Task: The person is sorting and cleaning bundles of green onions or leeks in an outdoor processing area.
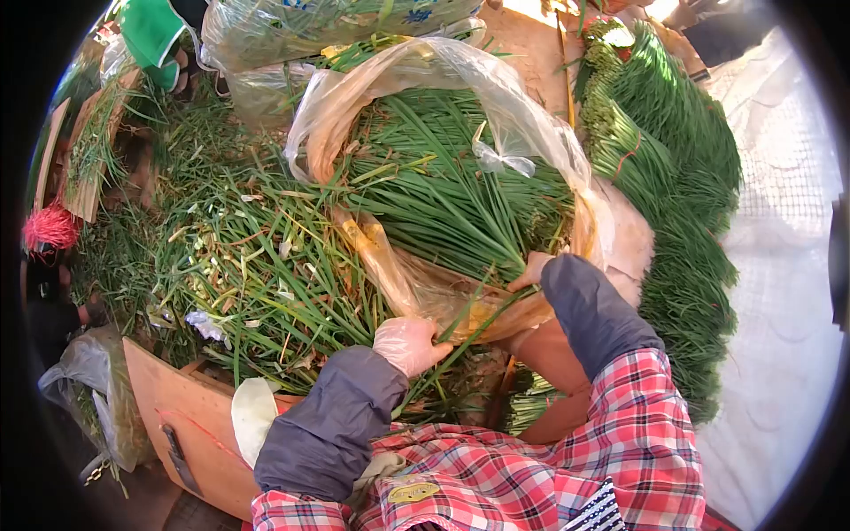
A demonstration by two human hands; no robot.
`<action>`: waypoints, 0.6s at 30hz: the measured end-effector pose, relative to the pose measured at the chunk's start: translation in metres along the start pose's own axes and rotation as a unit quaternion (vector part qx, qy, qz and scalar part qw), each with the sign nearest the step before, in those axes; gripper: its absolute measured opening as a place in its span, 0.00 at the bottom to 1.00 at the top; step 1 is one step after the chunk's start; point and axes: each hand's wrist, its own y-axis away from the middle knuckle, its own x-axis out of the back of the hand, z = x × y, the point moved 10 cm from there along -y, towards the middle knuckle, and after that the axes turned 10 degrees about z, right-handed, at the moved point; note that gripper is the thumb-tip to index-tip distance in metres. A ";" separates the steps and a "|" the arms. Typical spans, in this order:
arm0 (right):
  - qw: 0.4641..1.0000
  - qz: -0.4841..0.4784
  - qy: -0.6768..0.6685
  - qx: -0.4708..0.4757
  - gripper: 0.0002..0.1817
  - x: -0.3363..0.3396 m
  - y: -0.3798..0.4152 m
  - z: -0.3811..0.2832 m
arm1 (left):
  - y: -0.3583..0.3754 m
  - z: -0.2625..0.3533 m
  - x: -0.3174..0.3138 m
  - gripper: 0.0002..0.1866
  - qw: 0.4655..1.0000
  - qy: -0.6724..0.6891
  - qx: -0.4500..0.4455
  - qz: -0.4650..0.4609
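My left hand (410, 346), in a thin clear glove, is closed with its fingertips on a few long chive leaves (475, 334) that slant between my two hands. My right hand (532, 271) grips the narrow end of a bunch of green chives (469, 208), whose leaves fan out up and to the left. This bunch lies over the mouth of a large clear plastic bag (580, 168) with more chives inside. Part of my right hand is hidden by its dark sleeve and the leaves.
Loose leaves and trimmings (266, 265) are heaped to the left. Tied chive bundles (682, 186) are stacked on the right beside a white sheet (779, 292). A wooden board (181, 420) stands at lower left. Another full plastic bag (328, 31) is at the top, near pink twine (50, 227) at far left.
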 end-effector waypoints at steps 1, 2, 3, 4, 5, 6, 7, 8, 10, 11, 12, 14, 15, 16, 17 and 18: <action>0.998 0.041 0.036 -0.013 0.54 0.004 0.004 -0.004 | -0.002 0.002 0.002 0.21 1.000 -0.004 -0.008 0.024; 0.999 0.015 0.044 -0.007 0.61 -0.008 0.003 -0.005 | -0.003 0.004 0.002 0.20 0.999 -0.008 -0.019 0.045; 0.998 -0.005 0.057 -0.027 0.63 -0.012 0.011 -0.009 | -0.006 0.006 0.002 0.19 0.997 -0.012 -0.032 0.068; 0.996 -0.025 0.072 -0.046 0.65 -0.010 0.024 -0.018 | -0.007 0.006 -0.003 0.19 0.998 -0.009 -0.030 0.054; 0.993 -0.045 0.088 -0.064 0.67 -0.013 0.033 -0.024 | -0.008 0.005 -0.009 0.19 0.999 -0.005 -0.026 0.041; 0.991 -0.044 0.107 -0.072 0.69 -0.025 0.031 -0.025 | -0.009 0.003 -0.013 0.18 0.999 -0.002 -0.022 0.028; 0.992 -0.052 0.099 -0.062 0.69 -0.035 0.030 -0.028 | -0.010 0.006 -0.015 0.19 0.999 0.018 -0.035 0.037; 0.993 -0.059 0.092 -0.052 0.69 -0.041 0.029 -0.031 | -0.012 0.009 -0.015 0.19 0.997 0.038 -0.049 0.048; 0.998 -0.037 0.044 -0.037 0.66 -0.045 0.022 -0.030 | -0.014 0.019 -0.005 0.21 0.987 0.038 -0.097 0.121; 0.999 -0.021 0.041 -0.003 0.62 -0.052 0.008 -0.025 | -0.012 0.027 0.005 0.23 0.974 0.018 -0.133 0.182; 0.999 -0.006 0.038 0.029 0.59 -0.047 0.006 -0.034 | -0.008 0.034 0.013 0.25 0.956 -0.002 -0.168 0.241; 0.995 -0.006 -0.040 0.090 0.40 -0.036 0.010 -0.041 | -0.016 0.026 -0.014 0.27 0.967 -0.050 -0.176 0.176; 0.989 -0.032 -0.112 0.092 0.37 -0.017 0.029 -0.050 | -0.016 0.021 -0.025 0.29 0.971 -0.074 -0.179 0.142; 0.977 -0.058 -0.180 0.094 0.34 -0.001 0.044 -0.057 | -0.015 0.004 -0.057 0.30 0.987 -0.072 -0.139 -0.030; 0.961 -0.084 -0.244 0.097 0.31 0.016 0.059 -0.064 | -0.015 -0.012 -0.083 0.31 0.976 -0.146 -0.158 -0.038; 0.941 -0.134 -0.298 0.091 0.23 0.026 0.075 -0.073 | -0.015 -0.010 -0.083 0.32 0.973 -0.171 -0.134 -0.082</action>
